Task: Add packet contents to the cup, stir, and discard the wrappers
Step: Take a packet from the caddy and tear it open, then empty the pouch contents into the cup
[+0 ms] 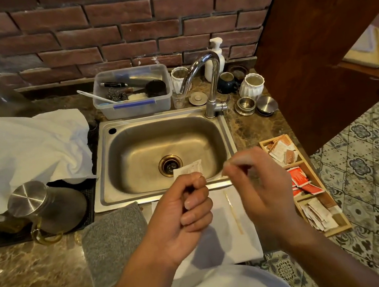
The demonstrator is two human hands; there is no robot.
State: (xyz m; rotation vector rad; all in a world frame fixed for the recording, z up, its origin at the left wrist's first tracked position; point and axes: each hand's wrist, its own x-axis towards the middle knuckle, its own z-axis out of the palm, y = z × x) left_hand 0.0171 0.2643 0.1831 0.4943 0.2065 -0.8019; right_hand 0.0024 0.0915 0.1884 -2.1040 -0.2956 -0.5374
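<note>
My left hand (183, 211) is curled in a fist over the sink's front rim and grips a small white packet (188, 168), whose top sticks up above the fingers. My right hand (258, 182) hovers just to its right, blurred, with thumb and forefinger pinched together on what looks like a small pale scrap of wrapper (224, 174). A thin wooden stir stick (234, 212) lies on a white napkin (234, 233) on the counter below my hands. No cup shows near my hands.
A steel sink (157, 128) with a tap (209, 85) lies ahead. A wooden organiser (310, 187) with red and white packets stands at the right. A lidded glass jug (32, 205), a grey mat (114, 242) and a white cloth (22, 146) are on the left.
</note>
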